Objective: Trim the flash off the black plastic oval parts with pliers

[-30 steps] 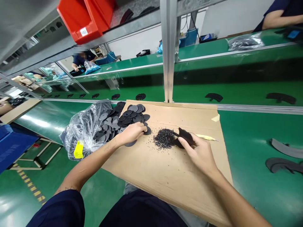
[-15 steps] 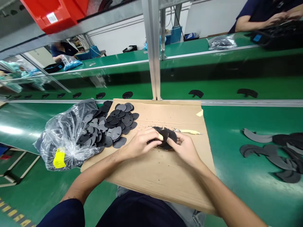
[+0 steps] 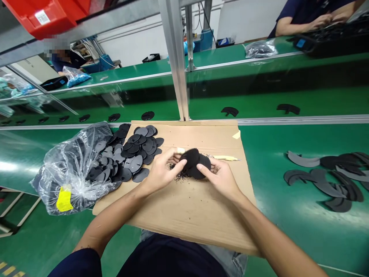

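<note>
Above the cardboard sheet, my left hand pinches a black oval plastic disc between thumb and fingers. Yellowish tape or a finger cot covers one of its fingertips. My right hand grips another black plastic part, with its thumb on the front. The two parts overlap; I cannot tell whether they are joined. Small black bits lie scattered on the cardboard below them. Just behind my right hand rests a yellow-handled tool with a thin metal tip.
Black oval discs are heaped at left, spilling from a clear plastic bag. Curved black pieces lie at right. A metal post stands ahead, and a red bin hangs upper left. Two people sit across the line.
My left hand has shifted its hold, and the left disc now shows its broad face, turned toward me. The whole view has swung slightly right.
</note>
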Motion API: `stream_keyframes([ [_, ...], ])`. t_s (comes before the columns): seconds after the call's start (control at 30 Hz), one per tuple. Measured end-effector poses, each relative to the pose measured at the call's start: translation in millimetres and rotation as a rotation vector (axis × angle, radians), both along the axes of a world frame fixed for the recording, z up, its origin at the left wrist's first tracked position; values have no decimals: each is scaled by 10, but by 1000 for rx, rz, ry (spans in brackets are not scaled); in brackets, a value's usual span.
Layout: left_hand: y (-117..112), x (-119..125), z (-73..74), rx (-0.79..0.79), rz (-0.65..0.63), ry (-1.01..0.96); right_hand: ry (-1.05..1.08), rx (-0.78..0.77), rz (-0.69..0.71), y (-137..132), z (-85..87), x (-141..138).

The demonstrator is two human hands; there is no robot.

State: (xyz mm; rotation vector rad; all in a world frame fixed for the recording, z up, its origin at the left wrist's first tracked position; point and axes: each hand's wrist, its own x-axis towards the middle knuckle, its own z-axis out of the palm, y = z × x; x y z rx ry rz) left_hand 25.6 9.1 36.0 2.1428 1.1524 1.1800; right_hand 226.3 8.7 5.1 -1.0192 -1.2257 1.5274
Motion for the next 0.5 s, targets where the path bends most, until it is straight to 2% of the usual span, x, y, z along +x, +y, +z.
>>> stream_keyframes([
  [0.07, 6, -21, -35, -264, -6, -151, 15, -9, 23, -16, 21, -4],
  [0.13, 4, -16, -91, -396, -13, -227, 30, -19, 37, -28, 33, -9],
  [0.3, -22, 20, -217, -416, 49, -301, 21, -55, 36, -28, 12, -14],
  [0.5, -64, 2, -267, -456, 76, -310, -23, -82, 30, -18, 3, -11],
])
